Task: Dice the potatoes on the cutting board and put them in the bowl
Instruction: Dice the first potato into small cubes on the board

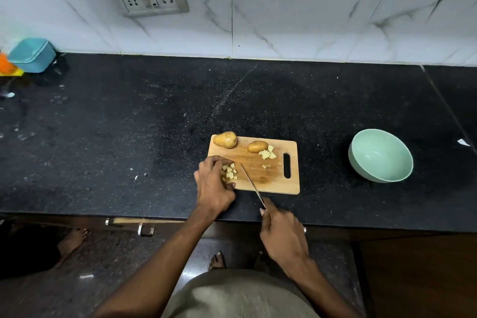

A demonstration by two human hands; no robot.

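Observation:
A wooden cutting board [268, 178] lies on the black counter. A whole potato [225, 139] sits at its far left corner, and a potato part [257, 146] lies further right with a few cut chunks [268, 154] beside it. My left hand [213, 183] curls around a cluster of potato dice [229, 172] at the board's near left. My right hand [281, 232] grips the handle of a knife [251, 182] whose blade lies over the board just right of the dice. The pale green bowl [380, 155] stands empty to the right of the board.
The black counter [129, 124] ends at a front edge just below the board. A teal box [33, 54] and an orange item [6, 64] stand at the far left by the tiled wall. Crumbs dot the counter left of the board.

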